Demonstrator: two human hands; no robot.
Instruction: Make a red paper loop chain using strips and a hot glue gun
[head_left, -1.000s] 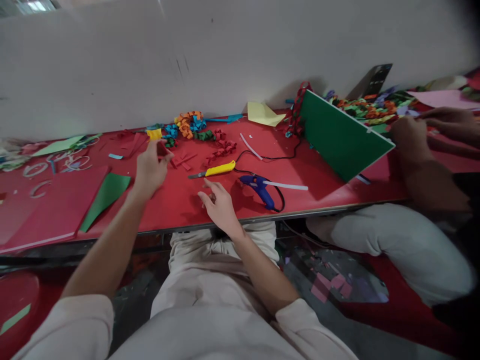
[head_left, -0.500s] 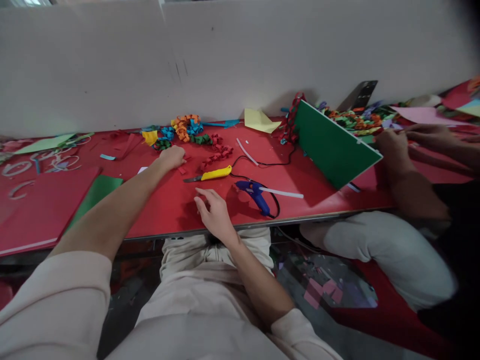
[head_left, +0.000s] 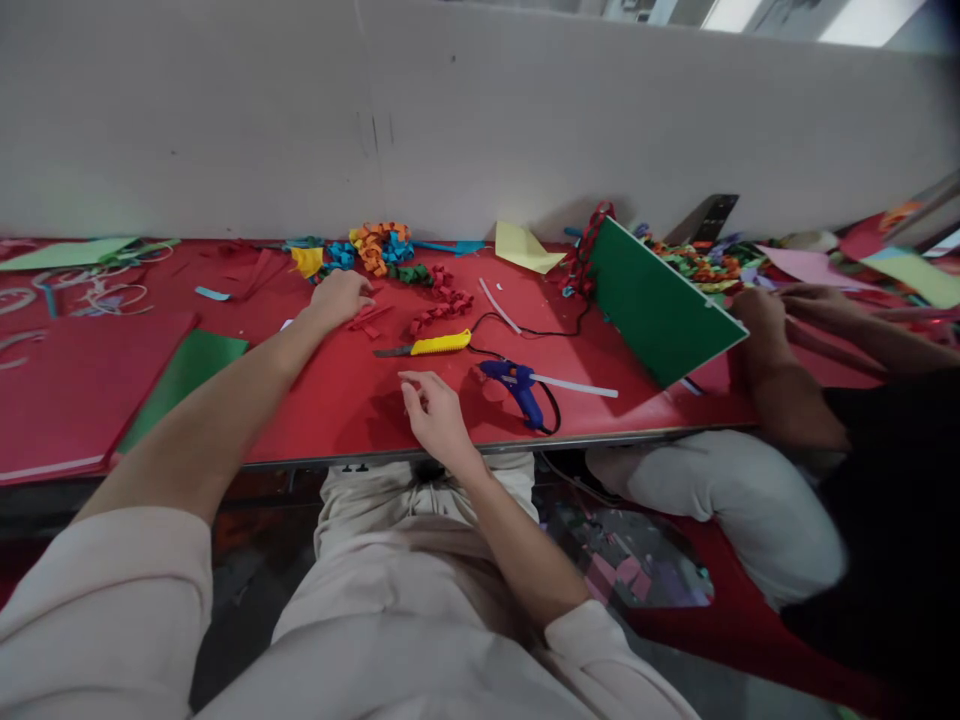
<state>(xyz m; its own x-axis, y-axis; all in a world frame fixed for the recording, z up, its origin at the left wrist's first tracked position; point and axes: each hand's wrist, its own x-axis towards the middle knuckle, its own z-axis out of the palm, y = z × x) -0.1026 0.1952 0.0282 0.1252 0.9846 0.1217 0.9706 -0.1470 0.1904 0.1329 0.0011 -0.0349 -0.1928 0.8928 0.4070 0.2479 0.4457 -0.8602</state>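
Observation:
My left hand (head_left: 340, 300) reaches over the table beside several red paper strips (head_left: 370, 320), close to the curled orange and blue paper strips (head_left: 381, 246). Its fingers are bent, the tips partly hidden, and I cannot tell whether they hold anything. My right hand (head_left: 437, 412) hovers near the table's front edge, fingers loosely apart with nothing in them. In front of it lies a yellow utility knife (head_left: 441, 343), blade pointing left. To its right rests a blue glue gun (head_left: 517, 385) with a white glue stick (head_left: 576, 386) sticking out the back.
A green board (head_left: 664, 300) leans upright to the right, with a red paper chain (head_left: 598, 250) behind its edge. Farther right, another person's hands (head_left: 765, 310) work at the table. A red sheet (head_left: 82, 380) and a green sheet (head_left: 191, 375) lie at left. A pale wall closes the back.
My left hand has drawn slightly back and left from the red strips. My right hand stays nearly in place. The camera view has shifted a little.

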